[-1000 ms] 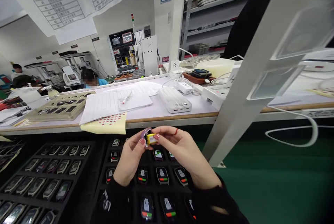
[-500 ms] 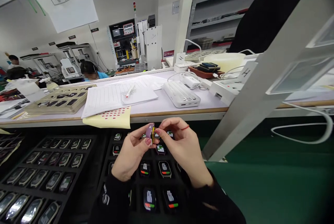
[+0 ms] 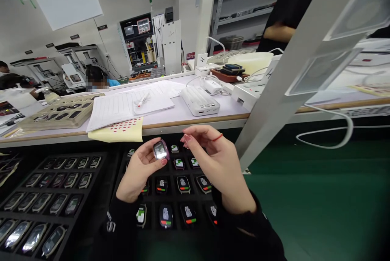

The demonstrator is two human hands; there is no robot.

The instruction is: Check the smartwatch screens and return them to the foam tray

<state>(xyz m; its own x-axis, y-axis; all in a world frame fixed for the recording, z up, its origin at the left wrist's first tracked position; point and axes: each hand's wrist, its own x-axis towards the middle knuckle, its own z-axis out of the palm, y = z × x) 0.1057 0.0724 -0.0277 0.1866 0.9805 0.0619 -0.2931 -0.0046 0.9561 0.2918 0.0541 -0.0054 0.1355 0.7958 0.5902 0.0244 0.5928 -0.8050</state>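
A smartwatch case (image 3: 161, 150) with a purple rim sits between the thumb and fingers of my left hand (image 3: 136, 173). Its glossy face is turned up towards me and catches the light. To the right of it, apart from the watch, my right hand (image 3: 219, 165) has its thumb and fingertips pinched together. Whatever may be in that pinch is hidden. Below both hands lies a black foam tray (image 3: 173, 201) with smartwatch cases in its slots. Many of their screens are lit, some with red and green marks, such as one lit watch (image 3: 183, 184).
Another black tray (image 3: 91, 190) of watch cases stands on the left. The bench above carries paper sheets (image 3: 112, 108), a white power bank (image 3: 199, 100) and a beige tray (image 3: 57, 113). A slanted metal post (image 3: 271, 98) rises on the right. Other people are beyond.
The watch in my left hand has turned from edge-on to face up. My right hand has come off it and is now apart to the right. The camera view has shifted slightly.
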